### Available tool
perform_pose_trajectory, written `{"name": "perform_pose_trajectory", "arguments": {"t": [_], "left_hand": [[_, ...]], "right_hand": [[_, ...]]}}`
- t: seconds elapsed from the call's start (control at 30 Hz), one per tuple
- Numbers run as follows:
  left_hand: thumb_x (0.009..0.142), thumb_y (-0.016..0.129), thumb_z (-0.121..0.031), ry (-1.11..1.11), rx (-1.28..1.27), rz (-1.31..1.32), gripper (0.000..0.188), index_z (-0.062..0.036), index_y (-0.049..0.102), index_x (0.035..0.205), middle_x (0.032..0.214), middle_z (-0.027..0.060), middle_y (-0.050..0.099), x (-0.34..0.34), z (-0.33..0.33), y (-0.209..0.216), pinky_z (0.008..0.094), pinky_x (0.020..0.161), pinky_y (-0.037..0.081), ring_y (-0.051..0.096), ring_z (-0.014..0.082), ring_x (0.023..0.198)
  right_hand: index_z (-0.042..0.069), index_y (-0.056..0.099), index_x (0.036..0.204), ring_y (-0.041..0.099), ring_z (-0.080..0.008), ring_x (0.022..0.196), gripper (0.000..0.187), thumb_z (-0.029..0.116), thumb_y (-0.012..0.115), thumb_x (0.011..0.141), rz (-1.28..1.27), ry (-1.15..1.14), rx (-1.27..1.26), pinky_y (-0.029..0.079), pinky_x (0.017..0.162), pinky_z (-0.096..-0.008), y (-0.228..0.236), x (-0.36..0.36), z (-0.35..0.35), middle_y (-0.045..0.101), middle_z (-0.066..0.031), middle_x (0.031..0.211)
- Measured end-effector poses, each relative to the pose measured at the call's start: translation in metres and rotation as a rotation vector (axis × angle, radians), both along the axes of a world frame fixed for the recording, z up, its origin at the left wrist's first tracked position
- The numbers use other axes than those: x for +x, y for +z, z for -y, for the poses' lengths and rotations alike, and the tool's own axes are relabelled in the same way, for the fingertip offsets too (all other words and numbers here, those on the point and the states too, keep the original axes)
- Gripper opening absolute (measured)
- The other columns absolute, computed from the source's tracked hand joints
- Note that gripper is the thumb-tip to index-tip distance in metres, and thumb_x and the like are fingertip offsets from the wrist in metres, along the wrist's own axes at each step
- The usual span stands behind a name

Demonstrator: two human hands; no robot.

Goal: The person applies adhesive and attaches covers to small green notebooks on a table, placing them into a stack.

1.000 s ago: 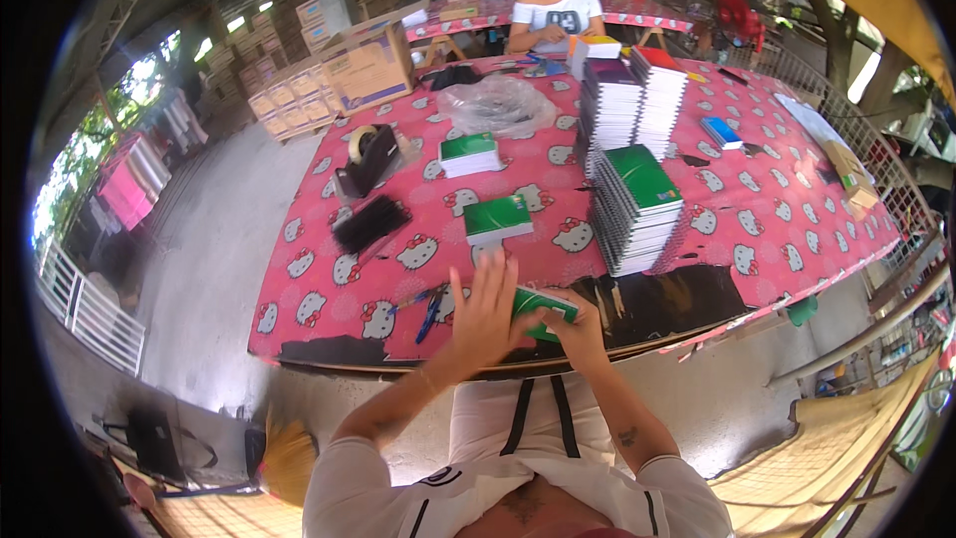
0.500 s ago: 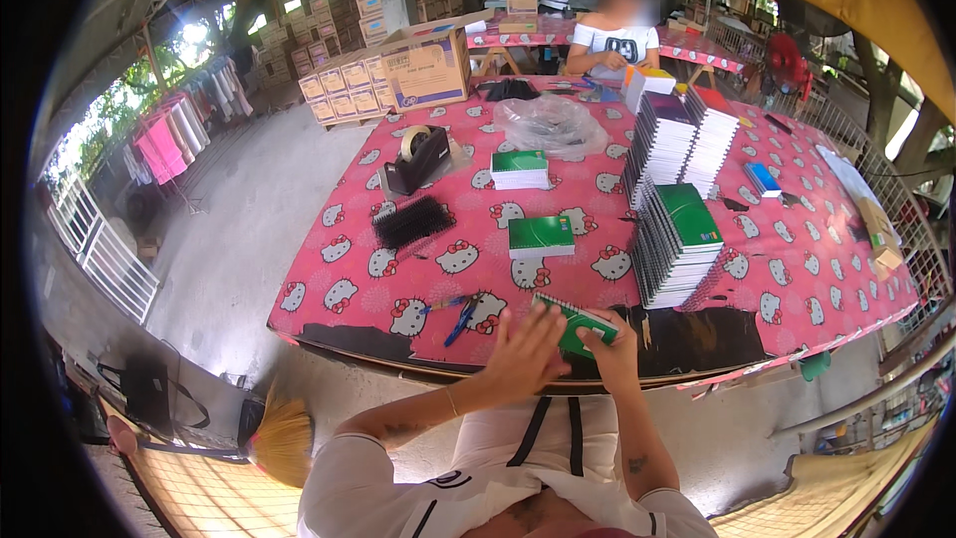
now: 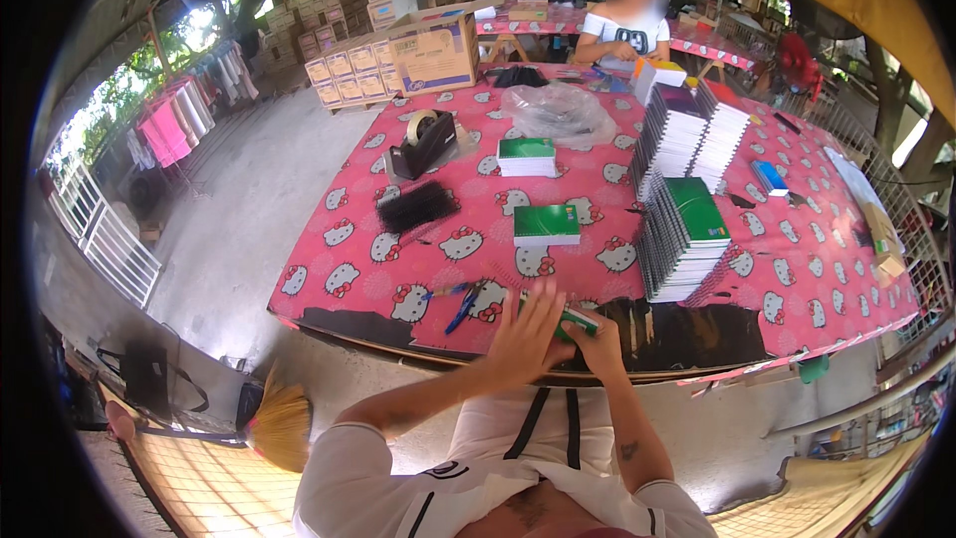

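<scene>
A small green spiral notebook (image 3: 580, 318) is between my two hands at the table's front edge. My right hand (image 3: 600, 349) grips it at its right end, thumb on the near side. Fingers stretched out, my left hand (image 3: 528, 332) lies flat across the notebook's left part and hides much of it. Left of that hand, a blue-handled tool (image 3: 462, 310) rests on the cloth. Farther back are a stack of green-covered pads (image 3: 547, 224) and a similar stack (image 3: 527, 156). To the right stands a tall pile of green spiral notebooks (image 3: 689, 239).
A bundle of black binding coils (image 3: 418, 207) and a tape dispenser (image 3: 422, 151) sit on the left of the pink tablecloth (image 3: 329, 309). Clear plastic (image 3: 560, 115) lies behind. More tall notebook stacks (image 3: 669, 134) stand at right. A person (image 3: 625, 35) works across the table.
The notebook has turned from showing its green cover to a more edge-on tilt. My left hand has moved slightly up over it, and my right hand has shifted a little left.
</scene>
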State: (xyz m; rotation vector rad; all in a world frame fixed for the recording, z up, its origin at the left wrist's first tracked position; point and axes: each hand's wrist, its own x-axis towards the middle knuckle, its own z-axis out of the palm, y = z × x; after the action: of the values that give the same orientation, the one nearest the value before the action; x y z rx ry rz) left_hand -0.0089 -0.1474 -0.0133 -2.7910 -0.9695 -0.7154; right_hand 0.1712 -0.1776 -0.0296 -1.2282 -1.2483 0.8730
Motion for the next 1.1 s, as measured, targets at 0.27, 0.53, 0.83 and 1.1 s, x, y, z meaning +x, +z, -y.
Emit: {"name": "perform_pose_trajectory", "arguments": {"t": [0.27, 0.53, 0.83, 1.1], "left_hand": [[0.097, 0.042, -0.059, -0.053, 0.067, 0.020, 0.082, 0.0033, 0.034, 0.151, 0.159, 0.0224, 0.030, 0.006, 0.008, -0.005, 0.0668, 0.114, 0.015, 0.024, 0.0369, 0.150], [0.100, 0.032, -0.061, -0.104, -0.021, 0.050, 0.083, 0.0034, 0.030, 0.153, 0.162, 0.0235, 0.024, 0.016, 0.007, 0.002, 0.0674, 0.114, 0.011, 0.019, 0.0391, 0.151], [0.101, 0.034, -0.061, -0.098, -0.053, 0.007, 0.086, 0.0063, 0.024, 0.154, 0.161, 0.0274, 0.022, 0.025, -0.003, 0.028, 0.0632, 0.117, 0.011, 0.017, 0.0423, 0.151], [0.104, 0.048, -0.011, -0.272, -0.822, 0.931, 0.043, 0.0028, 0.040, 0.144, 0.139, 0.0153, 0.053, 0.013, 0.005, 0.033, 0.0316, 0.100, 0.047, 0.055, 0.0169, 0.124]], "right_hand": [[-0.001, 0.070, 0.119, 0.061, -0.0077, 0.087, 0.030, 0.005, 0.068, 0.089, 0.099, 0.043, 0.003, 0.052, 0.079, -0.0283, -0.006, 0.001, -0.002, 0.073, -0.0085, 0.094], [-0.005, 0.069, 0.114, 0.058, -0.0066, 0.082, 0.026, 0.004, 0.063, 0.090, 0.102, 0.043, 0.015, 0.051, 0.070, -0.0280, -0.010, -0.001, -0.004, 0.071, -0.0039, 0.085], [-0.006, 0.068, 0.107, 0.057, -0.0068, 0.078, 0.022, 0.004, 0.063, 0.089, 0.057, -0.071, 0.072, 0.051, 0.069, -0.0303, 0.001, -0.007, -0.003, 0.070, -0.0100, 0.079], [0.009, 0.047, 0.147, 0.055, -0.0364, 0.110, 0.078, 0.005, 0.079, 0.076, 0.377, -0.109, 0.310, 0.049, 0.092, -0.0424, 0.063, -0.029, 0.024, 0.051, -0.0204, 0.124]]}}
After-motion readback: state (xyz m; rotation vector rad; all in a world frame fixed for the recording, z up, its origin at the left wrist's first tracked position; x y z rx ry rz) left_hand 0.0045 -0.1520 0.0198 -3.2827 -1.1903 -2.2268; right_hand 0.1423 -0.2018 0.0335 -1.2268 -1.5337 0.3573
